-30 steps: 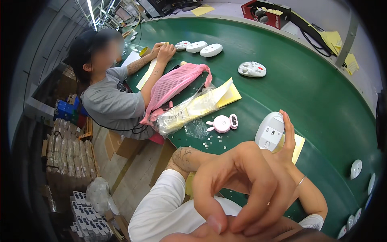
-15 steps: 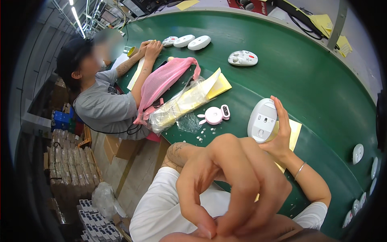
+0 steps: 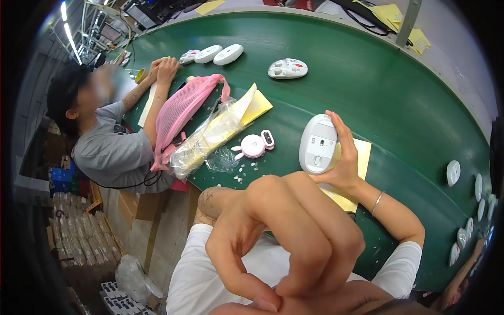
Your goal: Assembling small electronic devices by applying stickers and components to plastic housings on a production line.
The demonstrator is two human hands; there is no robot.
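Note:
My right hand (image 3: 344, 163) grips a white computer mouse (image 3: 311, 144) by its edge, above the green bench. The mouse's flat underside, with small switches and a recess, faces me. Very close to the camera, my left hand (image 3: 294, 231) is curled, its thumb and fingertips pinched together low in the picture. Whatever that pinch may hold is too hidden to make out. Beneath the right hand and mouse lies a yellow sheet (image 3: 362, 157) on the bench. Small whitish bits (image 3: 242, 170) are scattered left of the mouse, beside a pink gadget with rabbit ears (image 3: 253, 146).
Several white mice lie along the green bench (image 3: 367, 73), one at the middle back (image 3: 287, 69), others at the right (image 3: 453, 173). A pink mesh bag (image 3: 191, 107) and a plastic-wrapped yellow packet (image 3: 210, 139) lie left. A co-worker (image 3: 113, 142) sits beyond them.
The whole view has shifted, so the bench things sit further left in the picture. My right hand still holds the mouse, underside toward me; my left stays pinched. An arm now shows at the lower right.

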